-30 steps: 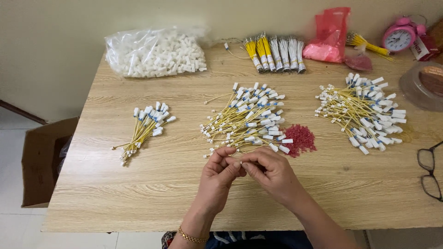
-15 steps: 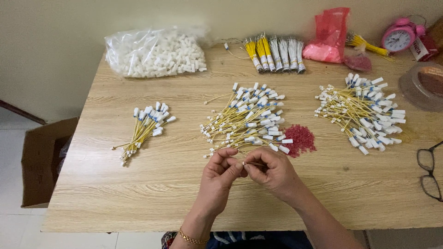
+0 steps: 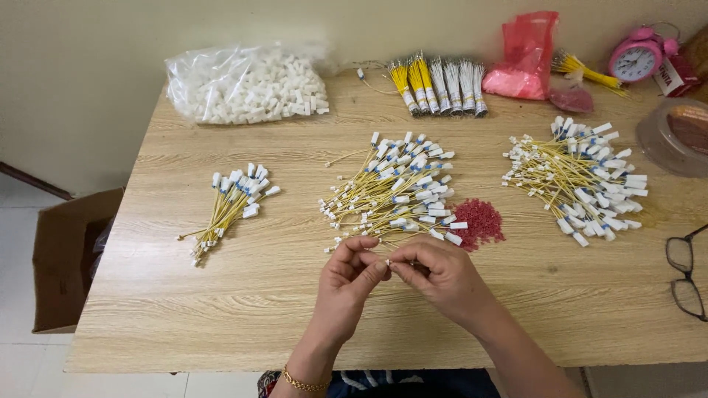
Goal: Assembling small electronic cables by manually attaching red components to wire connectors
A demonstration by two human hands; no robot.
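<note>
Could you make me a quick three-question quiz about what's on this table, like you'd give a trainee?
1. True or false: the pink alarm clock stands at the near left corner of the table.
2. How many separate piles of yellow wires with white plugs lie loose on the table?
3. What lies right beside the middle pile: A) a small heap of red bits, B) a pair of glasses, C) a clear bag of white plugs?

Key: 1. False, it is at the far right. 2. Three. 3. A. Meanwhile the left hand and right hand pinch a small white piece together.
</note>
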